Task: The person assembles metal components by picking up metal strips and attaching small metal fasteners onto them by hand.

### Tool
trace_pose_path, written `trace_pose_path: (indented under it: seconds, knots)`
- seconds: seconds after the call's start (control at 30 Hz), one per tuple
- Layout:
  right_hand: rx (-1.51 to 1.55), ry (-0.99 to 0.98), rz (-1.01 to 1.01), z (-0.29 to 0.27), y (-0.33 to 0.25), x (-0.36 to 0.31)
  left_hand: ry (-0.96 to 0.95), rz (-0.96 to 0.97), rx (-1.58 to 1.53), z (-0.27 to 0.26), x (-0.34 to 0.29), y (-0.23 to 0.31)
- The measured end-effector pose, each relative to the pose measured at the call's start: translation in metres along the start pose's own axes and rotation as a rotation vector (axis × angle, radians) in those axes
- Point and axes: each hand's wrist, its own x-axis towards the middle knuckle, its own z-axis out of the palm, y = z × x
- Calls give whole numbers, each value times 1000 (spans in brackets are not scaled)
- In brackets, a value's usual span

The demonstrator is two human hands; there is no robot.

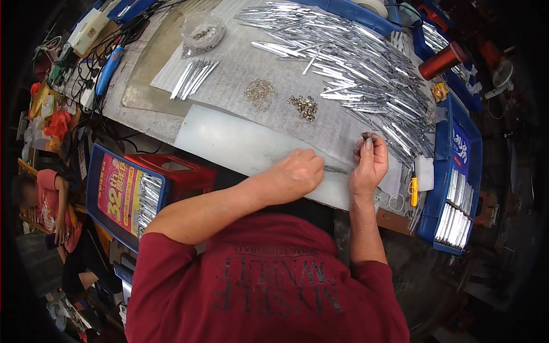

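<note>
My left hand (296,176) is closed over the pale smooth board (214,137) at the table's near edge; whatever its fingers hold is hidden. Just right of it, a thin dark grey streak (336,169) lies across the board, and I cannot tell if it is a strip or a mark. My right hand (370,163) is raised beside the board, fingertips pinched around a small dark piece (366,136). Beyond both hands lie a small heap of brassy metal parts (303,107) and a looser pile of fine gold-coloured pieces (261,93).
A wide heap of silvery metal strips (366,68) covers the far right. A few strips (194,79) lie left, near a clear plastic bag (203,34). Blue bins (424,228) flank the table. A yellow-handled tool (413,191) lies right. Another person (57,200) sits left.
</note>
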Motion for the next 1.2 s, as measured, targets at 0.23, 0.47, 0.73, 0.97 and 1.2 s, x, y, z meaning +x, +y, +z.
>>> trace_pose_path:
  seconds: [0.23,0.47,0.73,0.97,1.2]
  knots:
    - [33,-26,37,-5,-3,-5,149,-113,-54,-6,-12,2]
    - [46,-21,17,-3,-6,-3,18,-177,1,-33,-47,-1]
    - [61,-39,10,-4,-3,-3,-23,-9,50,-10,-4,1]
    - [31,23,32,-7,-3,-9,338,-125,10,2,-6,-8]
    - [3,-12,30,-7,-1,-7,615,-614,229,-55,-69,-97]
